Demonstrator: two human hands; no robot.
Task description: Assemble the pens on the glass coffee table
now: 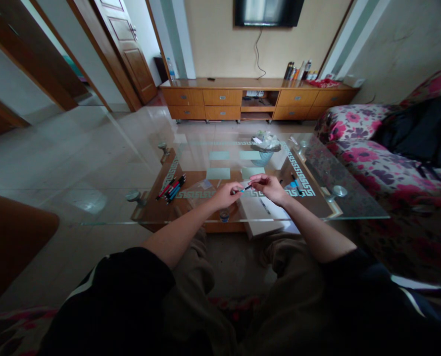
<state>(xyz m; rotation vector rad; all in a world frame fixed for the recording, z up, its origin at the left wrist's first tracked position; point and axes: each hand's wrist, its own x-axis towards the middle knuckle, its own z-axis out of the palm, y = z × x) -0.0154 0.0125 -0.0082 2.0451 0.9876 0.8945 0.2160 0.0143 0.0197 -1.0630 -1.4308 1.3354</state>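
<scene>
Glass makes up the top of the low table [354, 210], and both hands are held just above it. The left hand [225, 195] and the right hand [268, 187] pinch the two ends of one thin pen [246, 188], fingers closed tight on it. The pen has a blue bit near the left hand. It hangs in the air over a white sheet of paper [259, 212]. If the hands pull too hard, the pen could come apart fast and a small piece might drop, roll off the glass and get lost on the floor. Ink could also mark the paper or the fingers. A bunch of pens [171, 188] lies well to the left, and a small basket [264, 151] stands farther back.
</scene>
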